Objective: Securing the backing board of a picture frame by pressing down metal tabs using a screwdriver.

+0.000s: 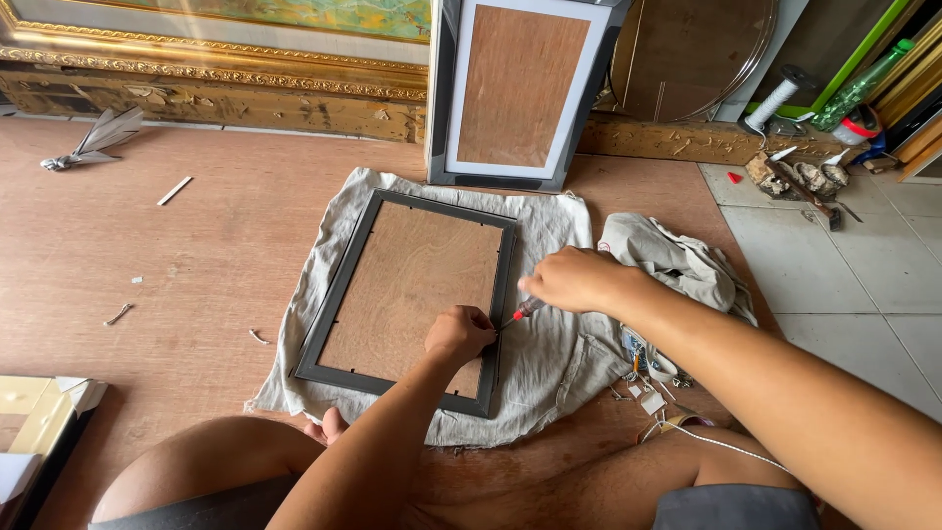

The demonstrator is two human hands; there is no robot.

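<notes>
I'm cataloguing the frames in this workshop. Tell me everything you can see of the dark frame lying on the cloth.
The dark frame lies face down and flat on a crumpled pale cloth on the floor. It is rectangular, with a dark grey moulding around a brown wooden backing board; small dark tabs show along the inner edge. The left hand presses on its right side near the lower corner, and the right hand points a small red-tipped tool at that edge.
</notes>
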